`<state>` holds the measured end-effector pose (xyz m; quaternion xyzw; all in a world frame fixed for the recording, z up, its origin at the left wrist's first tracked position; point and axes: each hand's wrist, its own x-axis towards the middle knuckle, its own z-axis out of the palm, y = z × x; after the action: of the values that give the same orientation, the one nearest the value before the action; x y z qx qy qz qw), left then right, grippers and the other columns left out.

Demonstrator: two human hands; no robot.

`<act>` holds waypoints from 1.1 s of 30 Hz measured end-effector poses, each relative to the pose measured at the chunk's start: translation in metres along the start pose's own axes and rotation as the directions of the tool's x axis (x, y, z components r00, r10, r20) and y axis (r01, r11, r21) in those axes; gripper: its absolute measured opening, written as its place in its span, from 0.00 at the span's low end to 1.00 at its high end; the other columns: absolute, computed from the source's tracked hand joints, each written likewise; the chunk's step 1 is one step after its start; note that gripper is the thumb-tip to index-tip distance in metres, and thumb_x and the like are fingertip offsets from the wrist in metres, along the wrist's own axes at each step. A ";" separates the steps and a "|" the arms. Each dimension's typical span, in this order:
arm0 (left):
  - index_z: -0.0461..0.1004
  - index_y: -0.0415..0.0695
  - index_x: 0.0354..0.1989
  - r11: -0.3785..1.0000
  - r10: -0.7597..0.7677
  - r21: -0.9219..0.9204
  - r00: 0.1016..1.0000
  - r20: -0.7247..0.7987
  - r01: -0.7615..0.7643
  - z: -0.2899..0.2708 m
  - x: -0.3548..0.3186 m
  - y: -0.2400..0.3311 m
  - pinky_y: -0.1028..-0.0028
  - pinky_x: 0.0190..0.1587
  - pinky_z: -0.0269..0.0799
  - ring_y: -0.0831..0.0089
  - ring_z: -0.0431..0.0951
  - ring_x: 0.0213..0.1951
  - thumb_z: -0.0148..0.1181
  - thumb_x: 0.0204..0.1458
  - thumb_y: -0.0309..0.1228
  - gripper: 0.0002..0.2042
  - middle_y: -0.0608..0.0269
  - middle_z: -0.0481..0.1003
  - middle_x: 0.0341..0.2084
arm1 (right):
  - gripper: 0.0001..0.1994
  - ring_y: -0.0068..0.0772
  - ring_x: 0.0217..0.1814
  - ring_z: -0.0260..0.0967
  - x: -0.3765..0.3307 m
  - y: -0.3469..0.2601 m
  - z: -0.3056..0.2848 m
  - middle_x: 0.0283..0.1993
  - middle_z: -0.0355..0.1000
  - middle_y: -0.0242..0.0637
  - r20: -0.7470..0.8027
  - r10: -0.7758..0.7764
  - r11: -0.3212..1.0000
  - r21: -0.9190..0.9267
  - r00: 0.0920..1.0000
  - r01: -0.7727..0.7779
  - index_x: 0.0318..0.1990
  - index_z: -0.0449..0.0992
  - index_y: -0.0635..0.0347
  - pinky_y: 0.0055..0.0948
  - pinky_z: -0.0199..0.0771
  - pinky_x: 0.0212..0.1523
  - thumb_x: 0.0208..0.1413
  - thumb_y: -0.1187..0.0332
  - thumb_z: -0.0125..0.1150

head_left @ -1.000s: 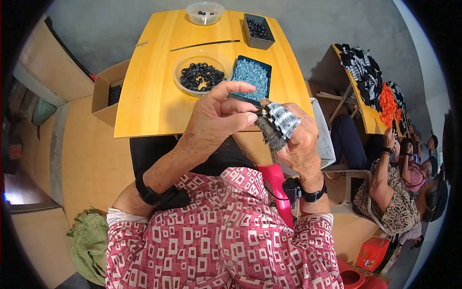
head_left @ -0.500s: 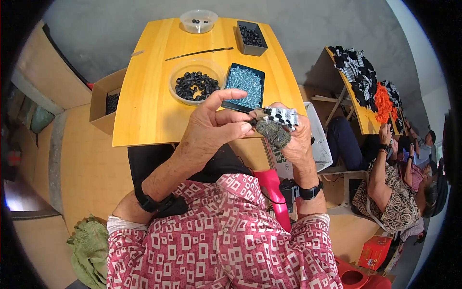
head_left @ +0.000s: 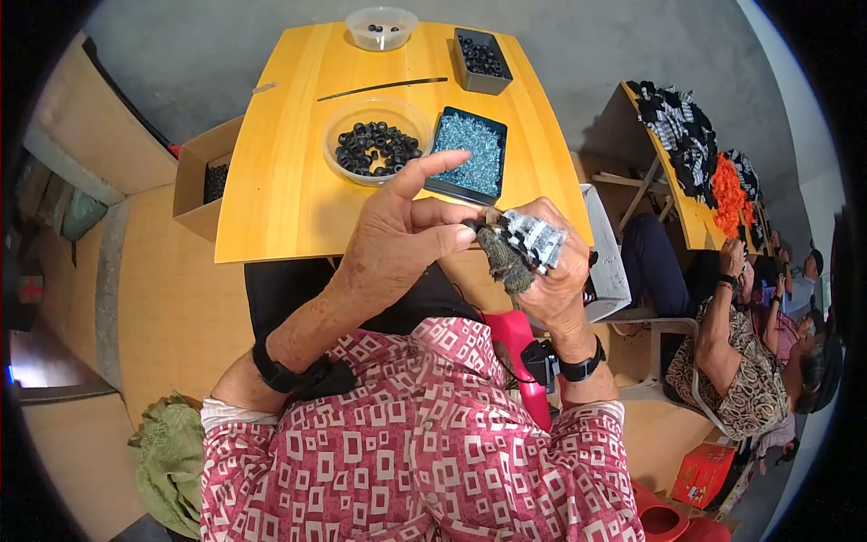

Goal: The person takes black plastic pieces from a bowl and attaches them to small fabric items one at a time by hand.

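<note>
Over the near right edge of the table, my right hand is closed round a small knitted piece. One part of it is a black-and-white patterned knit; beneath hangs a fuzzy grey-green part. My left hand pinches a small black piece between thumb and fingertips, right against the left end of the knit, its index finger raised. How the two pieces join is too small to tell. Beyond my hands stand a clear bowl of black ring-shaped beads and a dark tray of shiny blue-grey beads.
Farther back are a grey box of black beads, a small clear tub and a thin dark strip. A cardboard box sits left of the table. At right, people work beside another table heaped with black-and-white and orange knits.
The knitted piece has tilted in my right hand, its patterned end turning downward to the right. My left hand keeps its pinch. The whole view has shifted slightly.
</note>
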<state>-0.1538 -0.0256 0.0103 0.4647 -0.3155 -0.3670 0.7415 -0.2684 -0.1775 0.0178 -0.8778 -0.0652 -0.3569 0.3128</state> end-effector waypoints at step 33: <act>0.59 0.43 0.62 0.995 -0.101 0.018 0.994 0.035 0.100 -0.008 0.002 -0.007 0.77 0.47 0.71 0.78 0.76 0.40 0.57 0.54 0.24 0.26 0.56 0.78 0.39 | 0.17 0.40 0.31 0.70 -0.013 0.013 0.016 0.31 0.72 0.39 -0.086 -0.037 0.998 -0.057 0.996 0.032 0.36 0.77 0.65 0.33 0.69 0.31 0.35 0.70 0.73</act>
<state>-0.1485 -0.0257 0.0008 0.4793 -0.3081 -0.4095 0.7125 -0.2639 -0.1764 -0.0060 -0.8685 -0.0569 -0.4019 0.2846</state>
